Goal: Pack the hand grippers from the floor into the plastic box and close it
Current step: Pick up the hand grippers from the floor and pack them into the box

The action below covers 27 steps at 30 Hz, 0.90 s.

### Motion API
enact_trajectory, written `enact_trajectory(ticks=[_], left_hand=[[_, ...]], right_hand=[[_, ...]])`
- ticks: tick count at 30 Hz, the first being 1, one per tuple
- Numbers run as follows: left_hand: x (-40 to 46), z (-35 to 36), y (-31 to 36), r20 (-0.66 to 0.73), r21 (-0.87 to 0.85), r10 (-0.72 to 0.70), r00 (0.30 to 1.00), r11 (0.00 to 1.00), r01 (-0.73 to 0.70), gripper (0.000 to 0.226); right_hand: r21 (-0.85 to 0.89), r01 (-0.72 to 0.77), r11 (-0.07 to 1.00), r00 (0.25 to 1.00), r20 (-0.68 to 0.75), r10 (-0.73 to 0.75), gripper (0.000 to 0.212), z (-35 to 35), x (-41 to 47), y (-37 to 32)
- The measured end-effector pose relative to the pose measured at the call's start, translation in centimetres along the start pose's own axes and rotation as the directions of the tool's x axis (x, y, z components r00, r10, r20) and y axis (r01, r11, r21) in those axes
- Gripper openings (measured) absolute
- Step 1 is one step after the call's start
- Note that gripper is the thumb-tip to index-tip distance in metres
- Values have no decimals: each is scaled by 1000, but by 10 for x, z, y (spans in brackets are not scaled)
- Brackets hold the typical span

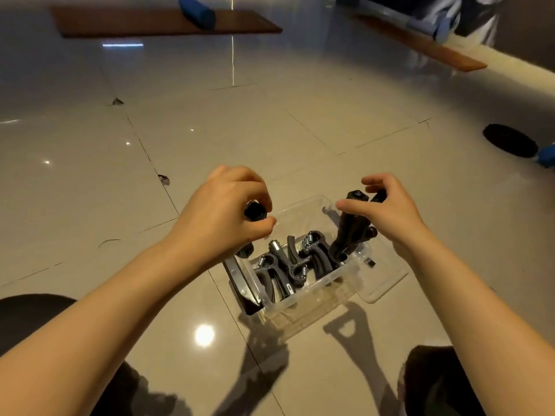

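**Both hands loaded over the box, lid not on yet**

The plastic box [303, 283] sat on the floor [210, 130] at lower centre of the frame, open, with several hand grippers [288, 265] already lying jumbled in it. What looked like its clear lid [387, 277] lay flat on the floor touching the box's right side. A dark flat thing [240, 283] stuck out under the box's left edge; couldn't tell what it was.

Left hand [222, 217] was at the box's upper-left corner, back of the hand up, fingers curled round a black gripper [255, 211], with only the handle end showing past the fingertips. Right hand [387, 208] was over the box's upper-right corner, thumb and fingers pinching the top of a second gripper [351, 229]. That one hung handle-up, its spring end dipping into the box's right part, probably so it could drop into the gap beside the others.

Both forearms came in from the bottom corners and converged on the box, wrists slightly bent down.

My read: packing was close to done, with two grippers left to go in, then the lid. No loose grippers were visible on the floor.

Upper frame: brown mats [156, 22] and a blue roll [198, 10], well apart from the box.
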<state>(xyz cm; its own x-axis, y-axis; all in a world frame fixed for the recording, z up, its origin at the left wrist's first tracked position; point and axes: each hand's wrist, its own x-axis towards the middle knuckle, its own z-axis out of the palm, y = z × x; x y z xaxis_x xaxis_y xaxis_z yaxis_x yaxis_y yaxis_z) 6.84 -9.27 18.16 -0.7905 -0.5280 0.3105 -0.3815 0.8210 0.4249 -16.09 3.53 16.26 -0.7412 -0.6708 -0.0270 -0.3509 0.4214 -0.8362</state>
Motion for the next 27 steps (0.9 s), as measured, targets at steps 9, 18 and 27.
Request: enact_trajectory(ticks=[9,18,27], left_hand=[[-5,32,43,-72,16,-133,988,991,135,30],[-15,104,95,-106,-14,-424,899,905,425,36],[-20,149,186,-149,36,-548,823,829,558,25]], right_hand=[[96,64,993,954,288,-90,53,8,32,0],[-150,384,911,849,445,-284,56,-47,65,26],[-60,720,692,608,534,-587,52,-114,88,9]])
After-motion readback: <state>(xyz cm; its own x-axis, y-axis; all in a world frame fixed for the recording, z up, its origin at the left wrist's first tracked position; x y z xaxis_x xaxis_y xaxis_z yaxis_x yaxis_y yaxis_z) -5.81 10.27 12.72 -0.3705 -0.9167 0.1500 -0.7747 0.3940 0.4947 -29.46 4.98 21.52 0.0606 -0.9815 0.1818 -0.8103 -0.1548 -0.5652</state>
